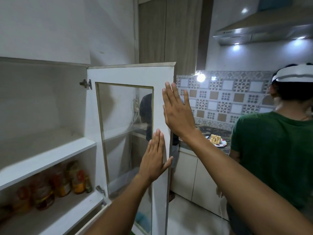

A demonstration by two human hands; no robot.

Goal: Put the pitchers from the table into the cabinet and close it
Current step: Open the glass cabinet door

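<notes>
The white cabinet (50, 155) stands open on the left, its upper shelf bare. Its door (132, 75), white with a glass pane, swings out toward me. My left hand (155, 158) lies flat on the door's frame low down, fingers together and pointing up. My right hand (177, 109) presses flat against the door's outer edge higher up, fingers spread. Neither hand holds anything. No pitchers are in view, and the table is out of sight.
Several orange bottles (67, 180) stand on the cabinet's lower shelf, blurred. A person in a green shirt (274, 158) stands close on the right at a kitchen counter (194, 146) with a plate of food (216, 141). A range hood (260, 31) hangs above.
</notes>
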